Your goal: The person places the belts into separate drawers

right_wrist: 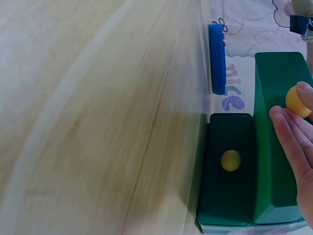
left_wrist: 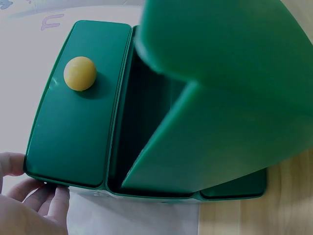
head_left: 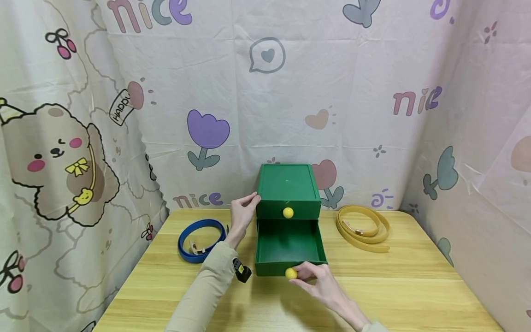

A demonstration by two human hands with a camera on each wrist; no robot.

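Note:
A green drawer cabinet (head_left: 288, 182) with yellow ball knobs stands on the table. My left hand (head_left: 242, 216) grips its upper left front corner; the left wrist view shows the thumb (left_wrist: 11, 164) and fingers at that edge. Below the closed top drawer, whose knob (head_left: 288, 212) faces me, an open drawer (head_left: 269, 269) sticks out, with nothing visible inside. My right hand (head_left: 317, 281) pinches that drawer's yellow knob (head_left: 291, 273) between thumb and fingers. Beneath it, a closed bottom drawer (right_wrist: 227, 193) shows in the right wrist view.
A coiled blue belt (head_left: 195, 227) with a metal buckle lies left of the cabinet, beside my left forearm. To the right lies a coiled yellow belt (head_left: 367, 240). A printed curtain (head_left: 274, 106) hangs behind the wooden table (head_left: 398, 295) and along its sides.

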